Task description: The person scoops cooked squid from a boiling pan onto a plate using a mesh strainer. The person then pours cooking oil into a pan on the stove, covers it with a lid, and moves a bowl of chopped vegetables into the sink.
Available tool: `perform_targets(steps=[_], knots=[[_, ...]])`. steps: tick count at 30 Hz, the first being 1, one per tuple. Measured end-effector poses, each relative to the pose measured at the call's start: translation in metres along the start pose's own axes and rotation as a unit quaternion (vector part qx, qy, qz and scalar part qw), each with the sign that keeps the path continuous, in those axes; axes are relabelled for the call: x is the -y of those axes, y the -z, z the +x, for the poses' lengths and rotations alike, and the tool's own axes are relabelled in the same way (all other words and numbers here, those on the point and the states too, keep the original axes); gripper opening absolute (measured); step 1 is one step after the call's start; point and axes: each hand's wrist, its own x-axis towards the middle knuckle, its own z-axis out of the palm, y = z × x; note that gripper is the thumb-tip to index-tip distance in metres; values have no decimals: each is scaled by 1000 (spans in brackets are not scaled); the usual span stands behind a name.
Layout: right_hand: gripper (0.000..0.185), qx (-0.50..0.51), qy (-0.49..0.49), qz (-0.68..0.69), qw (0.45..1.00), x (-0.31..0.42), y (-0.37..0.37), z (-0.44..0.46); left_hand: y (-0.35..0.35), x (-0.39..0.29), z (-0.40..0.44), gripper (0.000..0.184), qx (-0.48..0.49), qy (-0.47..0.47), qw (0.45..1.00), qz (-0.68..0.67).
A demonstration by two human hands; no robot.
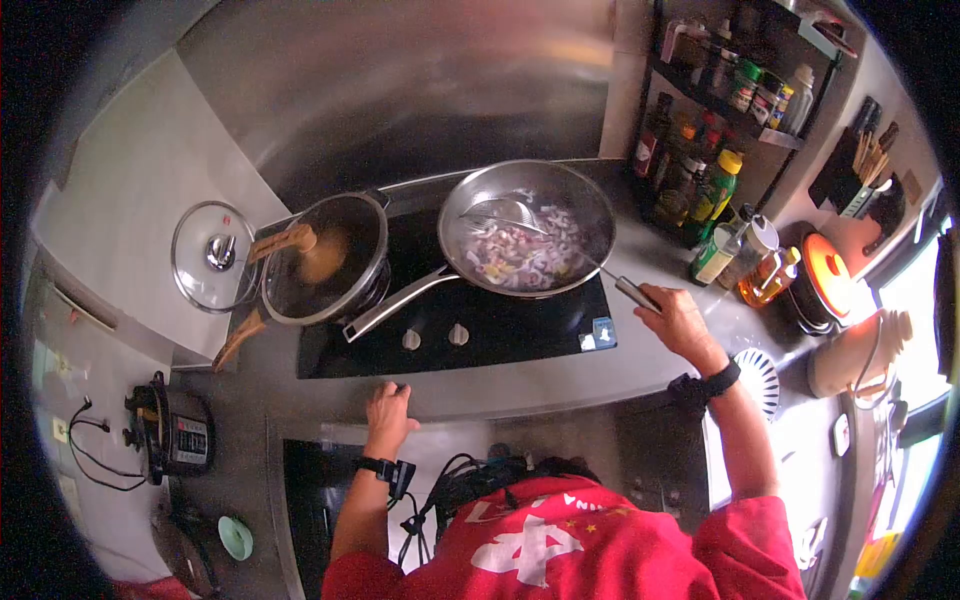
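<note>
My right hand (678,322) is closed around the handle of a metal spatula (632,290). The spatula's slotted head rests inside a steel frying pan (595,235), among chopped pinkish-white pieces (525,250), perhaps squid or onion. The pan sits on the black cooktop (520,335), its long handle pointing down and left. Near the counter's front edge is my left hand (388,415), thumb apart and fingers loosely bent, with no held thing visible. On the left burner stands a pot (370,215) with a brown wooden-looking utensil (285,243) across it.
A glass lid (200,265) leans at the left wall. Sauce bottles (720,190) and a spice rack (720,95) stand at the right back. Beyond my right arm are an orange-lidded pot (830,275) and a white slotted plate (757,385). An electric cooker (185,435) is at left.
</note>
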Motion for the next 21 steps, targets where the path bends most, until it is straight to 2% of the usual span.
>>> perform_targets(steps=[3,6,9,14,16,18,21], knots=[[28,-5,8,-22,1000,-9,9,-5,-5,2,2,78,-1,-2,1000,-5],[35,-80,-17,-18,996,-20,2,0,-4,1,1,78,-3,-8,1000,0],[38,-109,-29,-43,993,-29,-9,6,0,-2,2,78,2,-9,1000,13],[37,-97,-37,-59,993,-36,-20,11,4,-3,0,77,29,14,999,14],[34,-91,-45,-60,993,-32,-22,10,1,-2,-3,77,-20,-11,1000,10],[30,-46,-106,-12,993,-26,-22,6,2,-3,-3,77,-10,-5,1000,3],[27,-54,-130,20,990,-23,-37,0,1,-3,-2,78,-6,-4,1000,2]])
